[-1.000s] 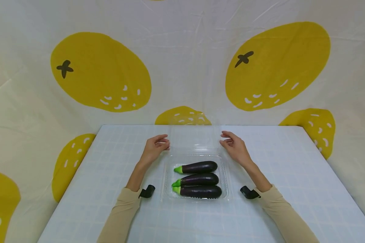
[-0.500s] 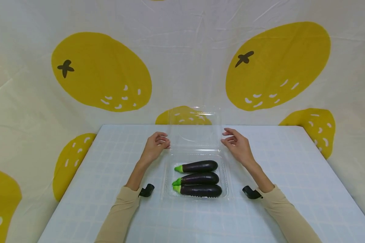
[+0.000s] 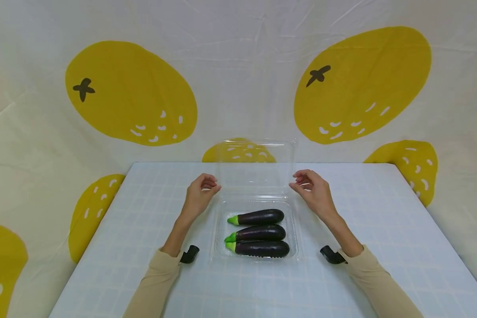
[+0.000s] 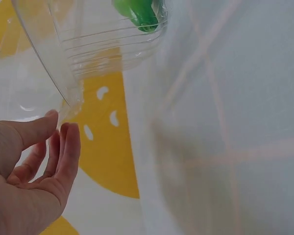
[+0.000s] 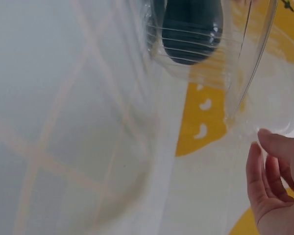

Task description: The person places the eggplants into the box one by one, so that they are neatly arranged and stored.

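Note:
A clear plastic clamshell container lies on the table with its lid standing raised at the back. Three dark purple eggplants with green stem ends rest side by side in the base. My left hand pinches the lid's left edge near the hinge between thumb and fingers. On the opposite side, my right hand pinches the right edge. In the left wrist view a green stem shows through the ribbed wall. The right wrist view shows one eggplant's rounded dark end through the plastic.
The table has a pale blue checked cover. Behind it hangs a white cloth printed with large yellow fruit shapes. A black wrist camera sits by the left sleeve and another black camera by the right.
The lid has tilted up toward me and looks larger and more upright. My right hand has shifted slightly outward, and my left has moved slightly. The eggplants have stayed in place.

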Available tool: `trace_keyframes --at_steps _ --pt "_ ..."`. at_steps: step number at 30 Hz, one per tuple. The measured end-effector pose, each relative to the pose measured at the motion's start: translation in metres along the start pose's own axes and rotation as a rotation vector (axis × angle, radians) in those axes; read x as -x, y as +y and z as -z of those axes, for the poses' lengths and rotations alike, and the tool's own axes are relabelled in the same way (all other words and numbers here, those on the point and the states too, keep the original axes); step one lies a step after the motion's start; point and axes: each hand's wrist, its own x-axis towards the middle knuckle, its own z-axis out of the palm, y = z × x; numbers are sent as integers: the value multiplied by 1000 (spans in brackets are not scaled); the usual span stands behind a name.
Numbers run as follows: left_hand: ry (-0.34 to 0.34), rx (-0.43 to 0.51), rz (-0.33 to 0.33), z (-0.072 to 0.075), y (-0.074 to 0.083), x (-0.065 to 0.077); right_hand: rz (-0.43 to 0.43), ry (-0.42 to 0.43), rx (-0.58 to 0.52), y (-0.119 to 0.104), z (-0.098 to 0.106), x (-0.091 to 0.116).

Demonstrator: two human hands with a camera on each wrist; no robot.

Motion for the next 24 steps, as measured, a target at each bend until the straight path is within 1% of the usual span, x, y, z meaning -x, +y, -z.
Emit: trace_keyframes --at_steps 2,5,10,18,21,24 --pt "24 -25 -13 0 2 2 -3 -3 9 -1 1 2" --pt "47 -32 -30 1 4 6 -20 -14 12 -3 4 5" --pt "49 -4 -32 4 7 13 -34 -24 23 -8 8 11" --pt "7 69 10 9 7 22 -22 -46 70 -16 15 19" --pt "-16 105 48 10 7 25 -6 -63 64 -16 17 23" --pt "-41 163 90 12 6 28 7 -84 52 -16 20 27"
